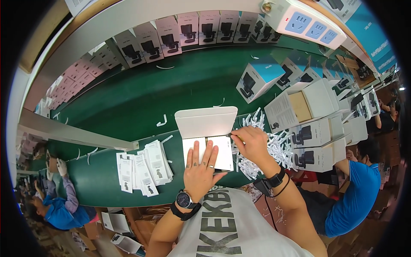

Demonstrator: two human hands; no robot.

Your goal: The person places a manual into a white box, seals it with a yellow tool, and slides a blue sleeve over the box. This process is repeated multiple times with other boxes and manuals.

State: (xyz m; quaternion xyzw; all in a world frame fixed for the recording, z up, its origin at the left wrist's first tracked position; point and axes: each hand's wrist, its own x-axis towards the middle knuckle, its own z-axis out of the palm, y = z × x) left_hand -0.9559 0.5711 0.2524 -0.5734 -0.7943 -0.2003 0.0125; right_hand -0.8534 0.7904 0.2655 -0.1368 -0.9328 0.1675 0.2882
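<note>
In front of me on the green table stands a small white carton (pixel 206 123), its lid raised at the far side. My left hand (pixel 200 166) lies flat on the white contents (pixel 222 155) of the carton, fingers stretched out and apart. At the carton's far right corner, my right hand (pixel 252 143) has its fingers pinched together. A small dark bit shows by those fingertips, but what they hold is too small to make out. White shredded paper strips (pixel 248 168) lie in a heap beside the carton, partly under my right forearm.
Printed leaflets (pixel 145 168) are stacked to the left. At the right, open cartons (pixel 317 132) and blue-topped boxes (pixel 258 81) crowd the table. A row of boxes (pixel 187 29) lines the far side, near a power strip (pixel 306 25). Co-workers (pixel 355 188) sit on both sides.
</note>
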